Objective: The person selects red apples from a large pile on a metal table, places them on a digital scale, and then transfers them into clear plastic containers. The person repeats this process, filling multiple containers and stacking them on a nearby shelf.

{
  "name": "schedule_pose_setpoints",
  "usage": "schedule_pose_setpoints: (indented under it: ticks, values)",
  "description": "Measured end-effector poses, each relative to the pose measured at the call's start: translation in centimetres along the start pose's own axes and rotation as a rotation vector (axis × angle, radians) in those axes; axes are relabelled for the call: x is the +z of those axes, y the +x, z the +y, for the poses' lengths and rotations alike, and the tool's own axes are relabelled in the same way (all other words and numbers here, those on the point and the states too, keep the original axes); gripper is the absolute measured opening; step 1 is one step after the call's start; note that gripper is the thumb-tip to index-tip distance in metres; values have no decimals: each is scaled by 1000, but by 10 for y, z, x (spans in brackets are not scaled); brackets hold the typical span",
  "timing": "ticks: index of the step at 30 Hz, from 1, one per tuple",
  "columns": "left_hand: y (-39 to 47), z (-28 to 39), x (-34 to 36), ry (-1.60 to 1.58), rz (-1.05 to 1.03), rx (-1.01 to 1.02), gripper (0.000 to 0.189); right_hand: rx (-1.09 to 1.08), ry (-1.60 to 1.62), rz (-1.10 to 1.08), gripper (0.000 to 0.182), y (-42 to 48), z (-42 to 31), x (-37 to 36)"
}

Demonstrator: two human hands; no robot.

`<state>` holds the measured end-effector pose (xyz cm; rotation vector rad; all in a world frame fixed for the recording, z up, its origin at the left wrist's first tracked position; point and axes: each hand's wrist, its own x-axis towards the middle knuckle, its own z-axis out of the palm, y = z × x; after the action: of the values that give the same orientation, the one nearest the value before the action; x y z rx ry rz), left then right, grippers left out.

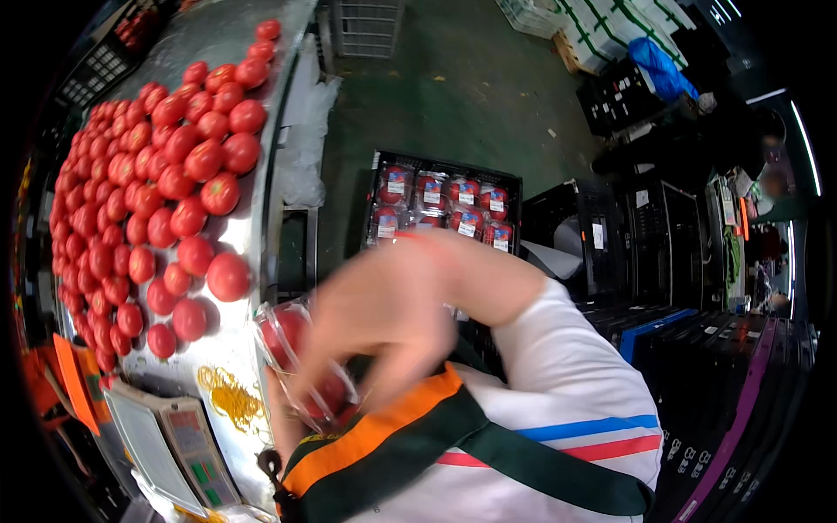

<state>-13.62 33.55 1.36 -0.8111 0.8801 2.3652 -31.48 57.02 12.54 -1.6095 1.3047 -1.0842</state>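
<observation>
A clear plastic punnet of tomatoes point(330, 392) is held close to my apron, at the metal table's edge. My left hand point(278, 405) shows only in part, on the punnet's near-left side, mostly hidden behind it. Above and over the punnet is my right hand point(386, 314), blurred, its fingers bent down at the packaging; whether they grip it I cannot tell. Many loose tomatoes point(203, 160) are spread over the metal table point(242, 327). A pile of yellow rubber bands point(235, 399) lies on the table near the punnet.
A weighing scale point(176, 444) stands at the lower left. Beyond my right hand, a black crate point(451, 163) holds labelled tomato punnets point(431, 189). Stacked black crates point(706, 379) line the right side. Clear plastic wrap point(304, 144) hangs beside the table, and another person point(713, 140) is at the far right.
</observation>
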Motion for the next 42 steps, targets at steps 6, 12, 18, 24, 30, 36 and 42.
schedule_pose_setpoints:
  ticks: [6,12,18,24,30,36,42]
  values:
    - [136,-34,12,203,-204,-195,50,313,1073,1128,86,-115,137,163]
    - [241,-102,42,582,-75,-101,68,547,1528,1608,82,-144,264,211]
    - [221,-109,35,699,49,-194,66,1139,1181,1707,84,-228,376,199]
    - [162,-81,-9,636,183,-188,46,1556,355,1244,59,-288,444,194]
    - [96,-57,-37,572,129,12,42,1023,654,1526,39,-155,329,82]
    - [10,14,-62,581,-93,181,38,611,164,1470,25,-13,229,10]
    - [-44,54,-110,474,-26,281,38,290,-639,1145,17,124,157,-52]
